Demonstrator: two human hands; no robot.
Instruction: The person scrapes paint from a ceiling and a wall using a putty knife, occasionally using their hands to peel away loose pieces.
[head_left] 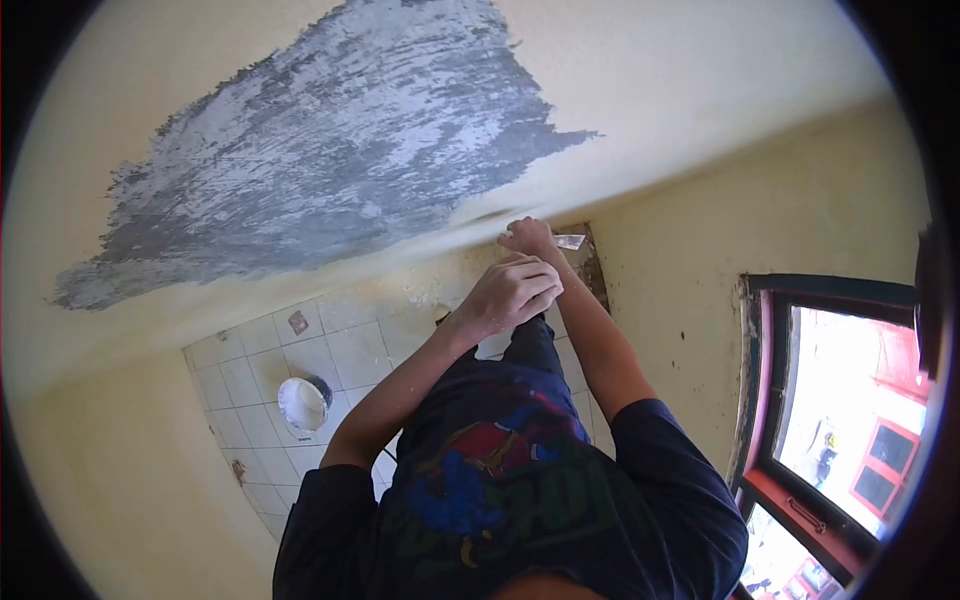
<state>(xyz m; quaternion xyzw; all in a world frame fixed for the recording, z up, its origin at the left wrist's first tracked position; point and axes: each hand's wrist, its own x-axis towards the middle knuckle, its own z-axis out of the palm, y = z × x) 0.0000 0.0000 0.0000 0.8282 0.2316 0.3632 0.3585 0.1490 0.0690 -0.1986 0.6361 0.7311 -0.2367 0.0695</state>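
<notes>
My left hand (pixel 512 292) is in front of my body, its fingers curled inward and whitish dust on the skin. It overlaps my right forearm in this view. Farther out, close to the foot of the wall, my right hand (pixel 528 238) has its fingers bent together. What either hand holds, if anything, I cannot tell. Just right of my right wrist shows a flat, pale, shiny piece (pixel 570 241). Above both hands spreads the wall (pixel 680 90) with a large, rough grey patch (pixel 350 140), streaked with white.
A white bucket (pixel 304 404) with pale residue stands on the tiled floor (pixel 355 350) to the left. White crumbs (pixel 425 297) lie on the floor near the wall. To the right, a yellow side wall (pixel 690 290) has a dark-framed window (pixel 765 400) with a red sill.
</notes>
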